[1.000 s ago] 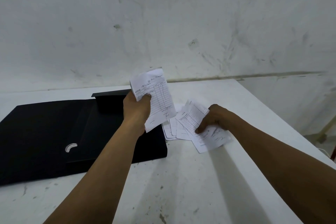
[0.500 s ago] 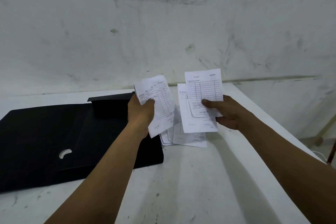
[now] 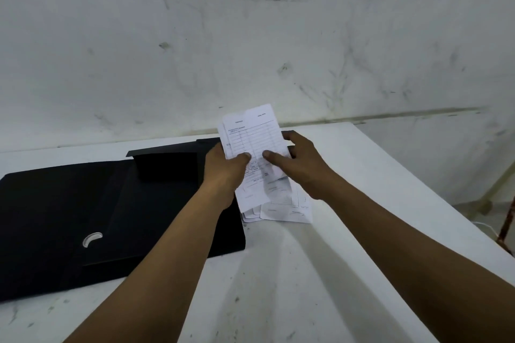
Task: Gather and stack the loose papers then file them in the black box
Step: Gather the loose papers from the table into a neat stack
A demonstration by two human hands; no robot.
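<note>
A small stack of white ruled slips (image 3: pixel 252 135) stands almost upright above the table, pinched from both sides. My left hand (image 3: pixel 224 172) grips its left edge with the thumb on the front. My right hand (image 3: pixel 299 164) presses its thumb on the front and wraps its fingers behind the right edge. Under the hands, several loose papers (image 3: pixel 281 207) lie fanned on the white table (image 3: pixel 278 287). The black box (image 3: pixel 83 203) lies open and flat to the left, its right edge next to the loose papers.
A scuffed white wall (image 3: pixel 250 36) rises right behind the table. The table's right edge (image 3: pixel 434 195) drops off to the floor, where a rusty metal leg (image 3: pixel 508 220) stands. A silver finger notch (image 3: pixel 92 239) shows on the box's flap.
My right hand lifted slips off the table pile and brought them left onto the slips in my left hand. Both hands now hold one joined stack.
</note>
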